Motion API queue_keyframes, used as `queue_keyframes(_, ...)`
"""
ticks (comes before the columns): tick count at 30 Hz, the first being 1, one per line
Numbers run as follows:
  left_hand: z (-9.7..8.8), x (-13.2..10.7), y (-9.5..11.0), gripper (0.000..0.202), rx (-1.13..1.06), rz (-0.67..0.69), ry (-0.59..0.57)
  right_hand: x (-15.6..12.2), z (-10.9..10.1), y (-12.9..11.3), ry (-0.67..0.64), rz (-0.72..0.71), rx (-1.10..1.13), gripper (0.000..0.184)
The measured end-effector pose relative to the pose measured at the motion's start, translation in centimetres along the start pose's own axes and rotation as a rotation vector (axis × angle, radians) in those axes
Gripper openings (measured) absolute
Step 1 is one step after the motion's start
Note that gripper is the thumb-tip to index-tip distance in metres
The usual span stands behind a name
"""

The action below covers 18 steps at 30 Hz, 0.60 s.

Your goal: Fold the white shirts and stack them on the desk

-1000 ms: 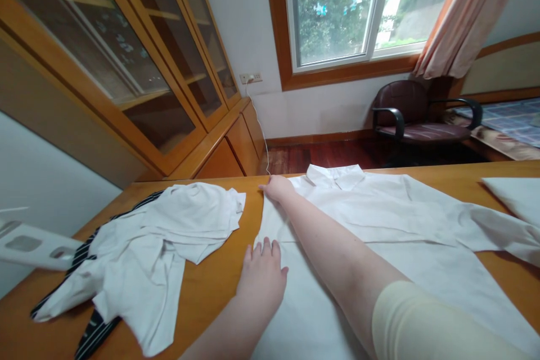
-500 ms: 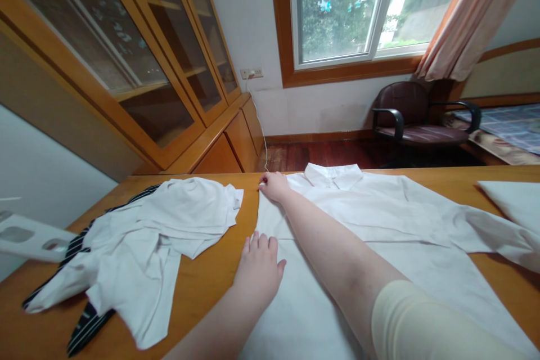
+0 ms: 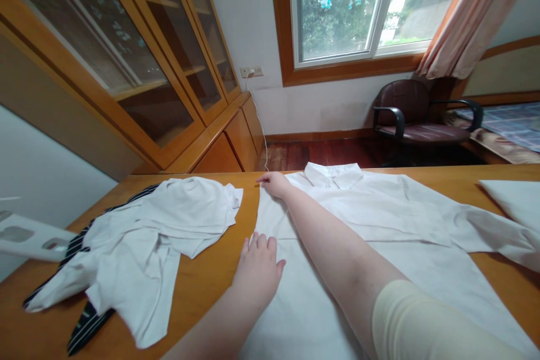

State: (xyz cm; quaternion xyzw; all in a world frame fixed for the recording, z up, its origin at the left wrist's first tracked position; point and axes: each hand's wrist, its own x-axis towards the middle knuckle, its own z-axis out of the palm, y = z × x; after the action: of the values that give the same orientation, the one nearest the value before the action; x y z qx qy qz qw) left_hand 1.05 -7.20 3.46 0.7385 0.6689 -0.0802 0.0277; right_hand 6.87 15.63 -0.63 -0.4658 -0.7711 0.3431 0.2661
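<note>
A white collared shirt [image 3: 375, 208] lies spread on the wooden table, collar at the far edge. One sleeve stretches to the right; on the left side no sleeve shows. My right hand [image 3: 276, 184] is at the shirt's upper left corner, its index finger stretched out past the cloth edge and its thumb hidden. Lower down, my left hand [image 3: 258, 267] rests flat on the shirt's left edge with its fingers spread. My right forearm crosses over the shirt front.
Left on the table [image 3: 211, 281] lies a loose pile of white clothes [image 3: 143, 236] over black striped fabric [image 3: 90, 329]. A white slotted object [image 3: 34, 239] stands beside it. Folded white cloth [image 3: 514, 199] sits at the right edge. Beyond are a cabinet [image 3: 185, 163] and a chair [image 3: 405, 115].
My right hand's fingers have loosened from a pinch at the shirt's corner, and the index finger now reaches outward. My left hand and the shirt look almost unmoved.
</note>
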Motion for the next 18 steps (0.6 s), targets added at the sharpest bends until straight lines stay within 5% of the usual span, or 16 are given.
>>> queue_keyframes(18,-1.5,0.4,-0.8,0.034,-0.016,0.033,-0.059,-0.1,0.0,0.4,0.054,0.000,-0.069,0.029)
